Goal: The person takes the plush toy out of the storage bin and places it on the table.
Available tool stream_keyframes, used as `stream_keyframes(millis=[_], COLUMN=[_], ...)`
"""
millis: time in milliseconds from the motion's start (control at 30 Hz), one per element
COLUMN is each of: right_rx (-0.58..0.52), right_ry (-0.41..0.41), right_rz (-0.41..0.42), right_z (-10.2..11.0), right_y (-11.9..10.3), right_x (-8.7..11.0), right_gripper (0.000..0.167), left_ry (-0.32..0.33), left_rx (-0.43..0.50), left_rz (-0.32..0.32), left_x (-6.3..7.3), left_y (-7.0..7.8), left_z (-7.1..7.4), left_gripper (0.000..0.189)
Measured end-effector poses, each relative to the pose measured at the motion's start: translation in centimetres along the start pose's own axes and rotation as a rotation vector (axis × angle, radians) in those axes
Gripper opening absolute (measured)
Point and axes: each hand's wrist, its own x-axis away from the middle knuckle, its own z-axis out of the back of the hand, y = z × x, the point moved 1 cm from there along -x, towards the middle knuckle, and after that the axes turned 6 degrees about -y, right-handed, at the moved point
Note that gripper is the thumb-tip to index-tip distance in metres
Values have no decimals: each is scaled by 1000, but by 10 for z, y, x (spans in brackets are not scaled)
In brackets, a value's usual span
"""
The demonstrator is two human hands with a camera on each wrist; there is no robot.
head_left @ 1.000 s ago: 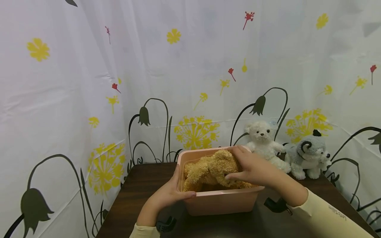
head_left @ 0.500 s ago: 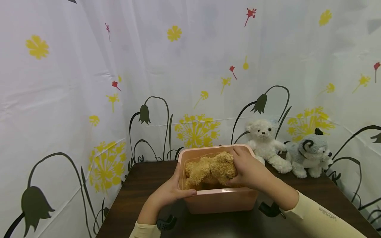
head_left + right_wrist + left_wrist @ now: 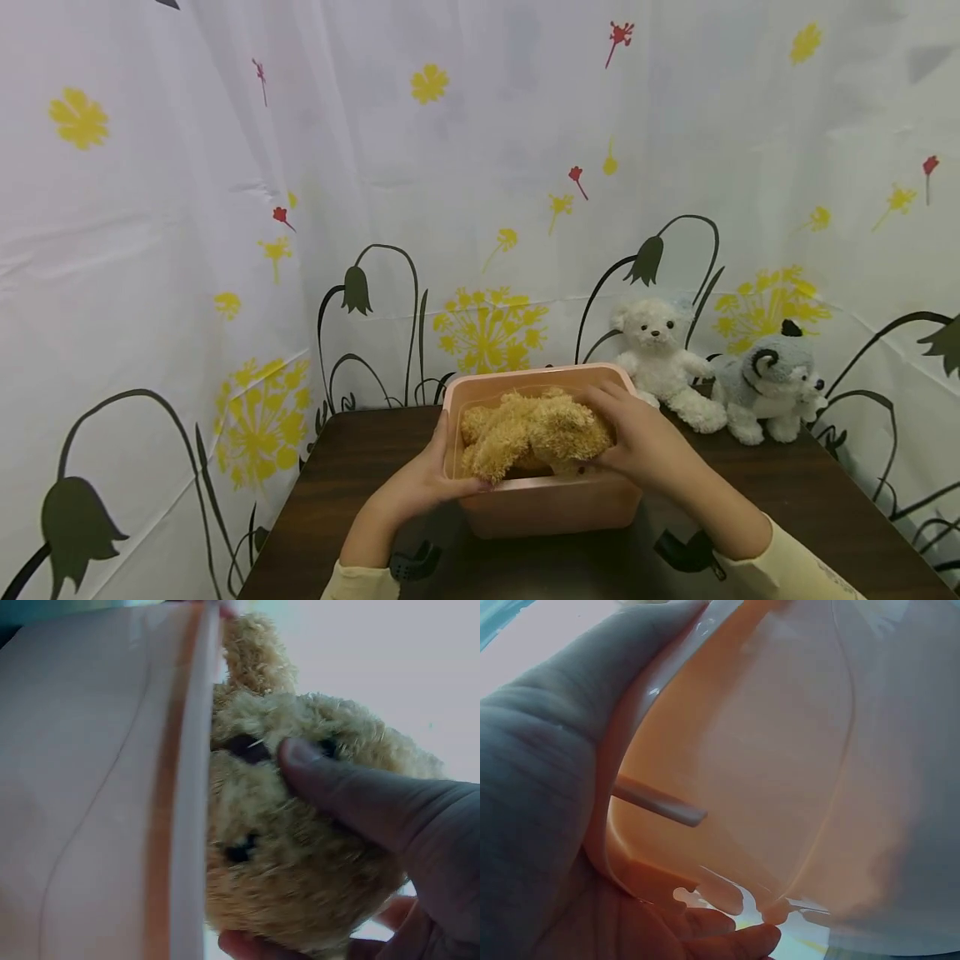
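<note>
A curly-furred tan teddy bear (image 3: 512, 432) lies bunched inside a pink plastic bin (image 3: 551, 510) on the table. My right hand (image 3: 637, 435) grips the bear's head at the bin's right end. In the right wrist view, the thumb presses the bear's face (image 3: 300, 817) near one eye, and the fingers curl round the far side of the head. My left hand (image 3: 420, 482) holds the bin's left front corner. The left wrist view shows its thumb along the rim and its fingers round the bin wall (image 3: 772, 750). The bear's lower body is hidden in the bin.
Behind the bin at right sits a white teddy bear (image 3: 660, 358). Beside it is a grey and white plush dog (image 3: 768, 387). The dark wooden table (image 3: 360, 458) stands against a flower-printed curtain (image 3: 172, 250).
The bear has risen a little and its head has tipped forward to the front rim, with my right hand turning it. My left hand stays on the bin.
</note>
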Motion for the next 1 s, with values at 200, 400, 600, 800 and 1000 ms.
stream_keyframes(millis=[200, 400, 600, 800, 1000], right_rx=[-158, -463, -767, -650, -370], right_ry=[188, 470, 885, 1156, 1039], right_rz=[72, 164, 166, 138, 33], right_z=[21, 52, 83, 105, 116], right_y=[-4, -8, -21, -18, 22], right_x=[30, 58, 85, 115, 117], right_gripper=[83, 82, 83, 71, 64], left_ry=[-6, -9, -18, -35, -15], left_rx=[-3, -22, -12, 5, 2], left_rz=[-14, 9, 10, 2, -16], left_x=[-2, -2, -1, -3, -2], left_y=[0, 1, 2, -1, -2], left_z=[-6, -3, 1, -1, 0], left_gripper=[142, 143, 145, 146, 146])
